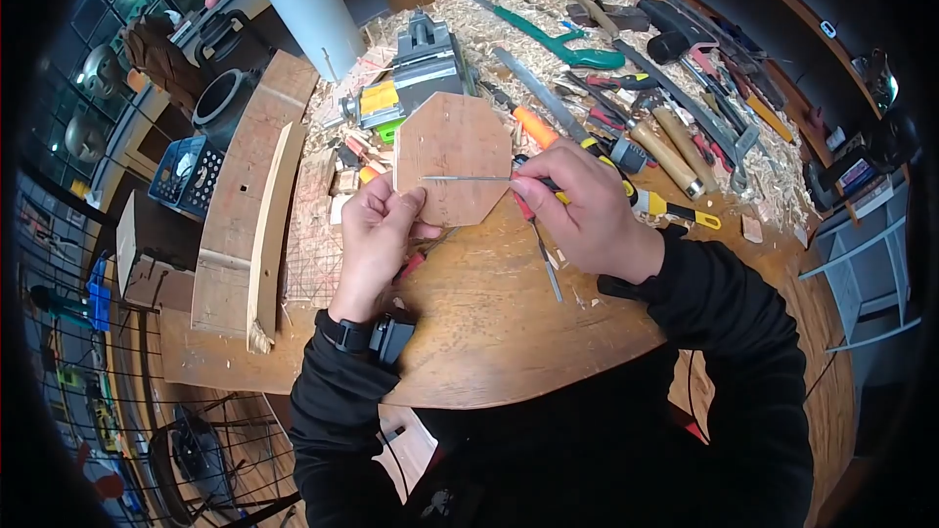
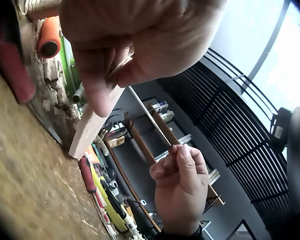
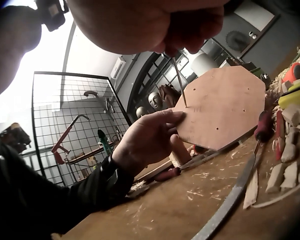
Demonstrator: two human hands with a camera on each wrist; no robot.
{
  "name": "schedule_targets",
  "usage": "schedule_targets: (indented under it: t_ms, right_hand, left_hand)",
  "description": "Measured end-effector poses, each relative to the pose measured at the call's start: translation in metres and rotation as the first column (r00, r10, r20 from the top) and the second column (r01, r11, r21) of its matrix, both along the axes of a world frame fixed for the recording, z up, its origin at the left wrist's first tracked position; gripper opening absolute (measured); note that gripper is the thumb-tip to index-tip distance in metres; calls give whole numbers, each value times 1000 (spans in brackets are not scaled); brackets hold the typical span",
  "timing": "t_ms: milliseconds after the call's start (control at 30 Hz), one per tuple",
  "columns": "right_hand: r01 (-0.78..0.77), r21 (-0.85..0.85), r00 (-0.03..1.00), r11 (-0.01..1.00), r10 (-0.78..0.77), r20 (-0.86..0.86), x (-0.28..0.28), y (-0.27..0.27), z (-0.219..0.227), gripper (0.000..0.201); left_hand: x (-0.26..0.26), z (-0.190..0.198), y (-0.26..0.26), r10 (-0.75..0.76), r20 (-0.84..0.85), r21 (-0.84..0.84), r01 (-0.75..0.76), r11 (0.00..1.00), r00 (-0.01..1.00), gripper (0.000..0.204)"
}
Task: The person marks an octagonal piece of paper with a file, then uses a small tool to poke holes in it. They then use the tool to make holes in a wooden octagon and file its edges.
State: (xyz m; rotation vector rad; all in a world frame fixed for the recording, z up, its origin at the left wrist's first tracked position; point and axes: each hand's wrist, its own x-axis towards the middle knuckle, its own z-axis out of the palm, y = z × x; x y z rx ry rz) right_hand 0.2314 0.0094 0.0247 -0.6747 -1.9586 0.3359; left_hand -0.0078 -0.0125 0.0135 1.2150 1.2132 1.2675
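An eight-sided wooden board [image 1: 460, 137] with several small holes stands tilted up over the table. My left hand [image 1: 380, 220] pinches its lower left edge, thumb on the near face and fingers behind. Between thumb and fingertips, my right hand [image 1: 582, 205] holds a thin metal rod [image 1: 465, 178] that crosses in front of the board. In the right wrist view, the tip of the rod [image 3: 180, 82] meets the board [image 3: 222, 107] close to the left thumb. The left wrist view shows the board [image 2: 92, 127] edge-on, with the right hand [image 2: 182, 182] beyond it.
Wood shavings [image 1: 533, 15] cover the table's back, around a grey vise [image 1: 425, 54] and a green-handled saw [image 1: 548, 39]. Files, chisels and wooden handles [image 1: 665, 152] lie at the right. A long wood strip [image 1: 269, 235] and a curved plank [image 1: 240, 186] lie at the left.
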Motion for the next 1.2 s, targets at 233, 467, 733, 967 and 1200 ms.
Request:
schedule_targets:
  t_ms: [233, 467, 733, 967, 1200]
  right_hand:
    - [-21, 66, 998, 998, 17, 61, 1, 0, 2, 7]
    - [-11, -230, 994, 973, 35, 103, 1, -6, 13, 11]
    - [-37, 49, 989, 998, 29, 143, 4, -3, 5, 9]
    - [-17, -125, 996, 992, 28, 89, 6, -12, -2, 12]
    - [-47, -131, 999, 990, 45, -16, -3, -18, -10, 10]
  left_hand:
    - [-2, -5, 1, 15, 9, 5, -15, 1000, 1000, 20]
    - [2, -1, -9, 58, -110, 48, -53, 997, 992, 25]
    - [-2, -7, -16, 71, -115, 40, -67, 997, 991, 27]
    - [4, -4, -22, 94, -73, 39, -92, 995, 993, 25]
    - [4, -6, -23, 111, -109, 25, -109, 994, 988, 22]
